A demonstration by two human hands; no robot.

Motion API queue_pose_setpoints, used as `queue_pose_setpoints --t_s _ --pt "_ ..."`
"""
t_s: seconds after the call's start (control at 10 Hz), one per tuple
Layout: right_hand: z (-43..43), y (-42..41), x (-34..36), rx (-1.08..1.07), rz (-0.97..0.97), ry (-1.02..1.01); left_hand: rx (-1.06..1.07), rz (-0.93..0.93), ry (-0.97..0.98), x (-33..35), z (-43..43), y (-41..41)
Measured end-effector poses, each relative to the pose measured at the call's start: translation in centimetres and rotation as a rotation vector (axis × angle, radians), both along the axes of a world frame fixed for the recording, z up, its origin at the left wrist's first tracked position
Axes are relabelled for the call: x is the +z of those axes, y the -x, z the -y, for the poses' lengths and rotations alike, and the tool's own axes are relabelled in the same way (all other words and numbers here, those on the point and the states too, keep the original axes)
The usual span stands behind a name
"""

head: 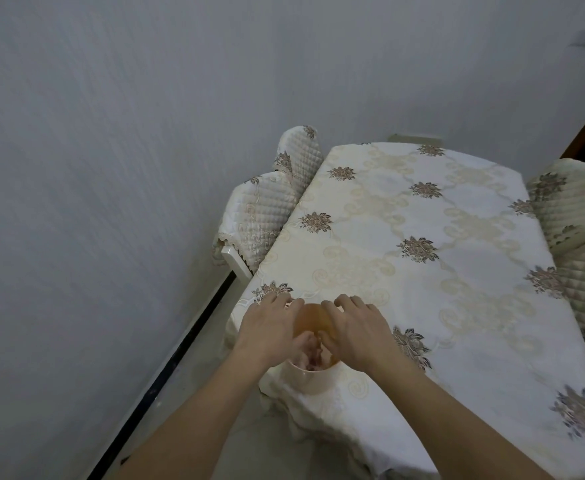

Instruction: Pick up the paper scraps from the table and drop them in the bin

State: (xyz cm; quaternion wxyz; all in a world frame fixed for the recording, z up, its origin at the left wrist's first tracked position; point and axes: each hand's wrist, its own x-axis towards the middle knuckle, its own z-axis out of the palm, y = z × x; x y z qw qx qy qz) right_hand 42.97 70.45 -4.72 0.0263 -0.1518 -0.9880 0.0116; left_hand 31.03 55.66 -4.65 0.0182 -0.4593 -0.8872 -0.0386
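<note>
Grip slack, empty-looking: left hand [270, 323], right hand [353, 327] over cream round plastic bin [297, 371] (pink paper scraps [313, 356] inside); shed stragglers inside rim.

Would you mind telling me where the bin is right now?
In the head view, the bin is at the near left corner of the table, directly under the left hand and right hand, which cover most of its opening.

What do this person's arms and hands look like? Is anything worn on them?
The left hand and right hand are ungloved, and no ring, watch or bracelet shows on the sides facing the camera. Both arms are bare right down to the picture's lower edge; no sleeve is in view.
</note>
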Motion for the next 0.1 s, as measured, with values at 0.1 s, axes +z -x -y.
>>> queue_pose_setpoints --t_s 0.1 --pt "0.19 0.03 -0.55 -0.008 -0.007 0.006 0.009 -0.033 -0.032 -0.12 0.45 -0.26"
